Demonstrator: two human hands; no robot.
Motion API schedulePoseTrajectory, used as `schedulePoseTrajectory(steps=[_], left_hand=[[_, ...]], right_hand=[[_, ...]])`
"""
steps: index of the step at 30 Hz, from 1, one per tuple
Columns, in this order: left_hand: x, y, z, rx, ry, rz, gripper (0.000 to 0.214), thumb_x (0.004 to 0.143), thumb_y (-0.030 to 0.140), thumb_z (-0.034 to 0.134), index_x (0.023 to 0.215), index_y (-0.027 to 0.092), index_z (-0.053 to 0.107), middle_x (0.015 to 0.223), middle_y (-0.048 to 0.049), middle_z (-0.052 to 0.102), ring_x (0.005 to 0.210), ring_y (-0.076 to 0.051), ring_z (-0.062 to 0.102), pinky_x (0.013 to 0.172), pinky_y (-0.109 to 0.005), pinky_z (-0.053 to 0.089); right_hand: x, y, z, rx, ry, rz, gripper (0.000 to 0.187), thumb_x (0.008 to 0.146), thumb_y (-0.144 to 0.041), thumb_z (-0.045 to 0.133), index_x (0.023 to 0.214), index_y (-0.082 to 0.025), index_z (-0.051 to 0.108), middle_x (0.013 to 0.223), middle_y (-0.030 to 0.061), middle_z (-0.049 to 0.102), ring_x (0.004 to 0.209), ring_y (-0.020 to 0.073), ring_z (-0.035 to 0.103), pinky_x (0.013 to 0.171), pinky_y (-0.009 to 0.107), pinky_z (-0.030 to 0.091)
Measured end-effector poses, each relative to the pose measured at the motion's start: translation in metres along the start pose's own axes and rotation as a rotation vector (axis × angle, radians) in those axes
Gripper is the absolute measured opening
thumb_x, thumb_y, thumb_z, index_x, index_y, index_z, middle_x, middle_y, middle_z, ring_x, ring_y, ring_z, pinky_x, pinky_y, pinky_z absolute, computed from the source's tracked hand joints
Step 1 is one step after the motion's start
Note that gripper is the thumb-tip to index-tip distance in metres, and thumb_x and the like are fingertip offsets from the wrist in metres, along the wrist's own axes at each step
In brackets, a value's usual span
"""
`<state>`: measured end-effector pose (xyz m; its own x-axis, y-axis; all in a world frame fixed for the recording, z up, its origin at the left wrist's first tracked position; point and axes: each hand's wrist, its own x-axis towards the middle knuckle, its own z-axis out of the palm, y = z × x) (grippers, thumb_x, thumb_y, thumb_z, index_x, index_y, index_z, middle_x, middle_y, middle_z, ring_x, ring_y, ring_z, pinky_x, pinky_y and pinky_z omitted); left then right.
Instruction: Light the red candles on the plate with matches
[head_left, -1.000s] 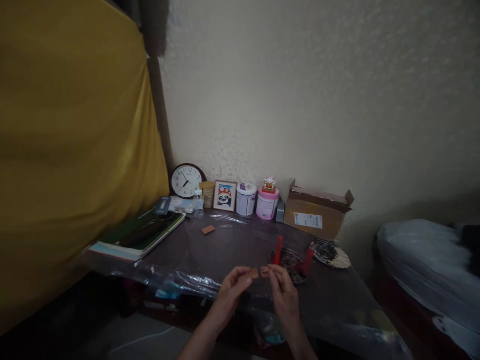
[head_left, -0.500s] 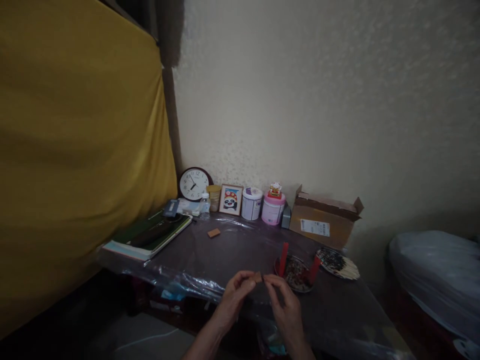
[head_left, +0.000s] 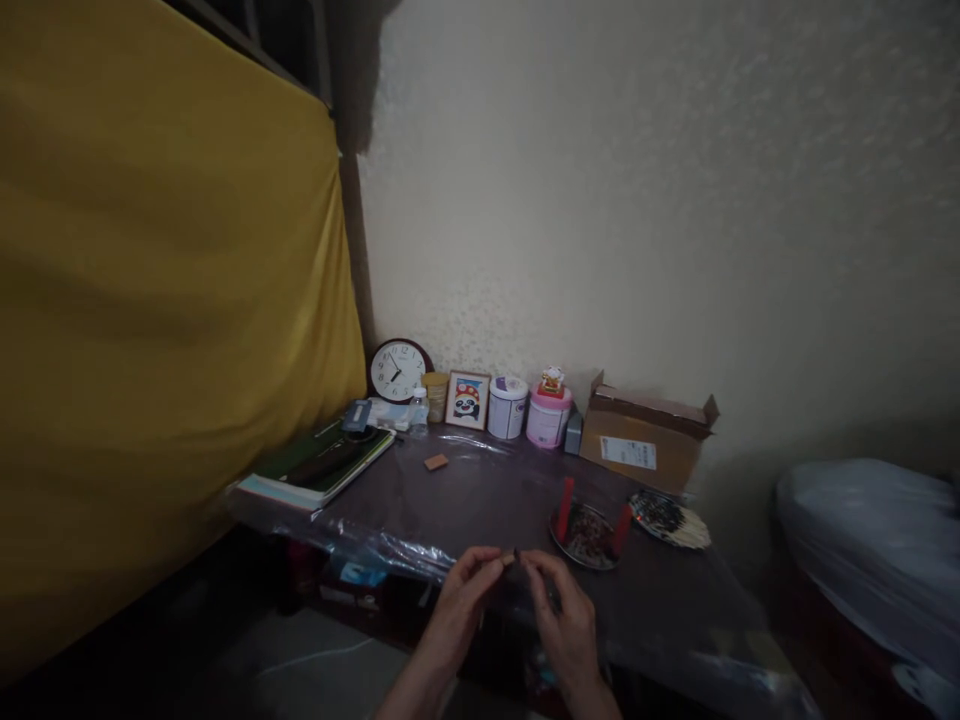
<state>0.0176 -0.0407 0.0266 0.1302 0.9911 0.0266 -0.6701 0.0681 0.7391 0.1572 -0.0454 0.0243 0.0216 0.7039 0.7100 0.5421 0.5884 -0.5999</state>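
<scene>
My left hand (head_left: pixel 471 592) pinches a small flat brown piece (head_left: pixel 508 560) between thumb and fingertips, just over the table's front edge. Close against it, my right hand (head_left: pixel 559 604) has its fingertips pressed together at a tiny dark-tipped thing (head_left: pixel 517 555), too small to name. A similar brown rectangle (head_left: pixel 436 462) lies flat on the table farther back. Right of my hands stands a round dish (head_left: pixel 592 565) with two upright red candles, the left candle (head_left: pixel 565 510) and the right candle (head_left: pixel 622 529). Beside it, a plate holds many pale sticks (head_left: pixel 694 530) with dark ends.
Along the wall stand a clock (head_left: pixel 399 371), a panda picture (head_left: pixel 467 402), a white tin (head_left: pixel 508 408), a pink tin (head_left: pixel 548 418) with a cat figurine, and a cardboard box (head_left: pixel 637 436). Books (head_left: pixel 319 470) lie at the left. Plastic film covers the table (head_left: pixel 487 500).
The brown piece in my left hand has turned, so less of its face shows. Both hands stay close together, and the view has shifted slightly.
</scene>
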Motion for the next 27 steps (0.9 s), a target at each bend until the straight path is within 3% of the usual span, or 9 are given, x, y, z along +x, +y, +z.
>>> schedulePoseTrajectory(steps=[10,18,24,27], left_hand=[[-0.022,0.004,0.004,-0.019,0.025,-0.006,0.02,0.068,0.024,0.069,0.086,0.016,0.064,0.089,-0.007,0.072,0.086,-0.018,0.063,0.083,-0.029,0.041],[-0.03,0.005,0.009,-0.055,0.009,0.02,0.019,0.068,0.022,0.07,0.085,0.016,0.064,0.087,-0.0063,0.071,0.082,-0.016,0.062,0.08,-0.027,0.042],[-0.032,0.012,0.012,-0.06,0.041,0.028,0.019,0.067,0.022,0.07,0.083,0.015,0.066,0.086,-0.0065,0.07,0.085,-0.016,0.062,0.083,-0.028,0.041],[-0.036,0.016,0.019,-0.054,0.016,0.042,0.018,0.068,0.022,0.069,0.084,0.016,0.066,0.088,-0.0065,0.07,0.086,-0.017,0.061,0.085,-0.029,0.041]], right_hand=[[-0.008,-0.028,-0.013,0.017,0.088,-0.008,0.015,0.086,-0.022,0.048,0.093,-0.022,0.062,0.089,0.0033,0.069,0.084,0.0155,0.065,0.078,0.027,0.051],[-0.009,-0.03,-0.014,0.005,0.11,-0.045,0.013,0.085,-0.02,0.05,0.09,-0.021,0.062,0.089,0.0039,0.067,0.086,0.0156,0.063,0.079,0.029,0.049],[0.0,-0.058,-0.032,-0.016,0.265,-0.108,0.012,0.084,-0.019,0.052,0.091,-0.021,0.061,0.09,0.0045,0.068,0.087,0.0172,0.063,0.079,0.032,0.049],[-0.002,-0.046,-0.025,-0.036,0.108,-0.17,0.016,0.084,-0.019,0.05,0.095,-0.022,0.063,0.091,0.0046,0.069,0.088,0.0174,0.063,0.08,0.033,0.048]])
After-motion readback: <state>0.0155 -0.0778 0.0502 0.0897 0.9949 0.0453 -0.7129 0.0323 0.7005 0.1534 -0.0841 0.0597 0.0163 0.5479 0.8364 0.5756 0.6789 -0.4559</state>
